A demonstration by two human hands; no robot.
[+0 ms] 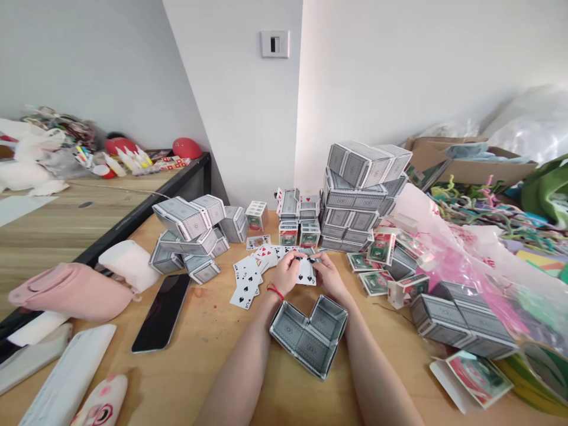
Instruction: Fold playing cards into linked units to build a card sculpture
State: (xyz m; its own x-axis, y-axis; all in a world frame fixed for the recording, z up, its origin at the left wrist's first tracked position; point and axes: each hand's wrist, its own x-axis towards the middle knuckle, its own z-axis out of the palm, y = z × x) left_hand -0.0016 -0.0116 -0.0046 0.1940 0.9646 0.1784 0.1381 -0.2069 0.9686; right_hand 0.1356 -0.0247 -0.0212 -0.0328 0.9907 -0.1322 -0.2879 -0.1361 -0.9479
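My left hand [287, 269] and my right hand [327, 273] pinch a playing card [306, 273] between them, its spade pips facing up. The card's far edge is partly hidden by my fingers. Between my forearms lies a heart-shaped tray [306, 340] made of grey-backed playing cards, its walls raised. Loose face-up cards [245, 283] fan out to the left of my left hand. Beyond my right hand rises a tall stack of folded-card blocks [352, 204].
More card blocks [190, 228] are piled at the left, near a black phone [162, 313] and a pink pouch [71, 290]. Card boxes [375, 283] lie to the right. A roll of yellow tape [539, 373] sits at the right edge, and a cardboard box [479, 163] behind.
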